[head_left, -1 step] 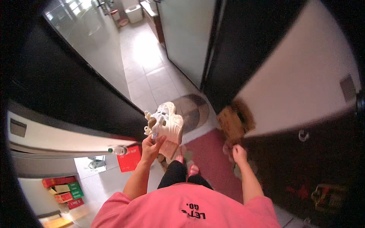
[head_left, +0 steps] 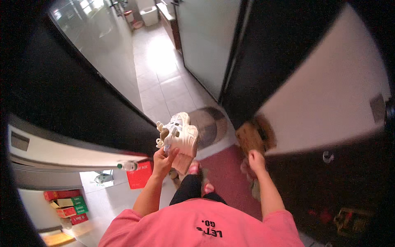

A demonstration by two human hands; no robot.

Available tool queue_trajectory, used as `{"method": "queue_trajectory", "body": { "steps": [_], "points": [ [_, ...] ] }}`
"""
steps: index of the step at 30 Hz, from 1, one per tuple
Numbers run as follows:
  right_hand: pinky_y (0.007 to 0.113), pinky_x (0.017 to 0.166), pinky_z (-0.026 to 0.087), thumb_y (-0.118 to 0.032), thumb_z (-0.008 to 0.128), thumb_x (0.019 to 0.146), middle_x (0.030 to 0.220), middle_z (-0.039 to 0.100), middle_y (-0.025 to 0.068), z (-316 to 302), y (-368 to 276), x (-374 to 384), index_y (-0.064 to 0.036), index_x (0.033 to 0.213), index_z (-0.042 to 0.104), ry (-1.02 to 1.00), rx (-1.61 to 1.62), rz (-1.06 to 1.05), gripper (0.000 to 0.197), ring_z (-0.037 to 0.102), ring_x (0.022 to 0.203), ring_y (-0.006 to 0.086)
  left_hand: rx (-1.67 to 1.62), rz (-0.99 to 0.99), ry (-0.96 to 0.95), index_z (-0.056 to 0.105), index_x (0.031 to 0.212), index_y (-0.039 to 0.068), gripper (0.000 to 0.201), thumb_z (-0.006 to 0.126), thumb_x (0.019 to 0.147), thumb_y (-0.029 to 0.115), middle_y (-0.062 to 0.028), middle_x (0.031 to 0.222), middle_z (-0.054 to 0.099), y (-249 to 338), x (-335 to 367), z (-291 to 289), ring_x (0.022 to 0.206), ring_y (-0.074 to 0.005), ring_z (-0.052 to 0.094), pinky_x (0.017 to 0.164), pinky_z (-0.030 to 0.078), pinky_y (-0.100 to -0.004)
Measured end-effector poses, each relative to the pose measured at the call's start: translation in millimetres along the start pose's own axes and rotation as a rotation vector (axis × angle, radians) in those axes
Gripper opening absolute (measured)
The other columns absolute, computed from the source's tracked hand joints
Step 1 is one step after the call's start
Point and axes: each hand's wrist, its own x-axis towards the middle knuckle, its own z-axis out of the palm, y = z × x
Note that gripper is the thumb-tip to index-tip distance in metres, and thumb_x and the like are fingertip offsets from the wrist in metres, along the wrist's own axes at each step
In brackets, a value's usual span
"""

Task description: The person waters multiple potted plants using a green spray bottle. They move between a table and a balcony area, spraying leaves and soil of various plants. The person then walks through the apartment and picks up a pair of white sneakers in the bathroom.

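Observation:
My left hand [head_left: 165, 161] grips a chunky cream sneaker [head_left: 183, 132] with cut-out sides, its thumb and fingers pressed on the lower end. The shoe is raised in front of my body, with white straps or laces on top. A pale pinkish flat piece [head_left: 183, 164] shows just under it; I cannot tell what it is. To the right, my right hand [head_left: 256, 161] is closed at the edge of a dark brown surface, beside brown woven-looking things [head_left: 250, 136]. What its fingers hold, if anything, is hidden. Blurred greyish items [head_left: 252, 178] show beneath that hand.
A dark red mat [head_left: 226, 177] lies by my feet, with a rounded grey mat [head_left: 210, 126] at the doorway beyond. To the left are a red box [head_left: 139, 176], a bottle [head_left: 128, 166] and stacked red and green boxes [head_left: 72, 208]. A frosted glass door [head_left: 205, 45] stands ahead.
My right hand has moved slightly farther from me, nearer the brown woven-looking things. My left hand keeps the sneaker in almost the same place. My feet have shifted a little.

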Motion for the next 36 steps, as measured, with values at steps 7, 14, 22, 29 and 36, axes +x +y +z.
{"method": "queue_trajectory", "body": {
  "steps": [7,14,22,29,36],
  "points": [
    [0.043,0.079,0.049,-0.018,0.055,0.085,0.092,0.064,0.0169,30,-127,113,-0.0048,0.095,0.062,-0.052,0.237,-0.528,0.018,0.061,0.088,0.035,0.157,-0.052,0.199,0.067,0.089,0.001,0.029,0.072,0.084,0.029,0.0063,0.073,0.058,-58,9,3,0.065,-0.0021,0.046,0.056,0.039,-0.022],
    [0.042,0.078,0.05,-0.024,0.057,0.083,0.095,0.066,0.0169,34,-3,39,-0.0074,0.094,0.067,-0.464,-0.164,-0.225,0.023,0.063,0.091,0.0349,0.113,-0.157,0.364,0.066,0.085,0.006,0.036,0.066,0.087,0.042,0.0047,0.064,0.054,-69,22,10,0.055,-0.004,0.046,0.043,0.038,-0.0244],
    [0.031,0.067,0.049,-0.026,0.061,0.084,0.075,0.066,0.0083,67,116,87,-0.0009,0.085,0.067,-0.344,0.247,-0.071,0.026,0.062,0.071,0.0149,-0.008,0.042,0.567,0.066,0.087,0.003,0.037,0.069,0.085,0.04,0.0032,0.07,0.06,-83,12,52,0.06,-0.004,0.049,0.052,0.041,-0.0225],
    [0.028,0.07,0.049,-0.018,0.056,0.09,0.085,0.067,0.0096,73,-90,246,-0.0027,0.1,0.065,-0.339,0.382,-0.554,0.021,0.062,0.076,0.0141,0.098,0.158,0.7,0.066,0.092,0.001,0.035,0.069,0.086,0.035,0.0041,0.075,0.061,-147,49,42,0.069,-0.0043,0.051,0.061,0.044,-0.0221],
    [0.026,0.074,0.049,-0.015,0.056,0.091,0.086,0.068,0.004,110,-146,277,0.0002,0.097,0.065,-0.555,0.58,-0.572,0.019,0.062,0.08,0.0109,0.087,0.232,0.741,0.065,0.092,0.001,0.034,0.069,0.086,0.034,0.0031,0.075,0.06,-147,56,41,0.069,-0.0048,0.051,0.059,0.043,-0.0222]
  ]
}}
